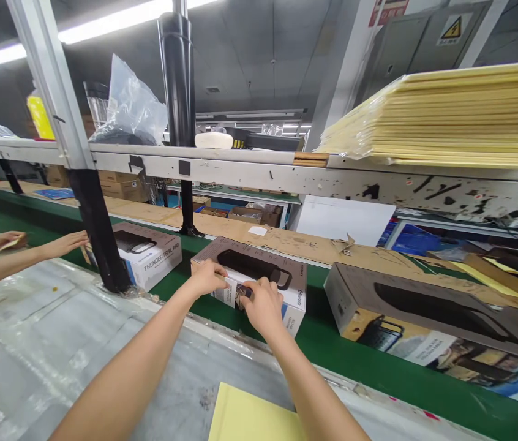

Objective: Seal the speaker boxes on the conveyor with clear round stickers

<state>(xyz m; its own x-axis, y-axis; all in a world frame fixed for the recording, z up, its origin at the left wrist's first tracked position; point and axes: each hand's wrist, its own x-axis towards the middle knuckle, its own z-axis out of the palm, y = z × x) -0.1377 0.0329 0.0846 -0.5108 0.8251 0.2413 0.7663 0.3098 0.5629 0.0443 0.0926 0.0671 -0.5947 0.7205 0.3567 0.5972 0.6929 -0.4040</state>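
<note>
Both my hands rest on a printed speaker box lying on the green conveyor belt. My left hand grips the box's near left edge with bent fingers. My right hand is curled over the near side, fingers pinched against the box's face. What the fingertips press on is too small to tell. Another box marked THUNDERTRAIL PRO lies to the left, and a larger box lies to the right.
A co-worker's two hands reach in from the left near the left box. A black post stands between us. A shelf above carries a yellow sheet stack and a plastic bag. A yellow sheet lies near me.
</note>
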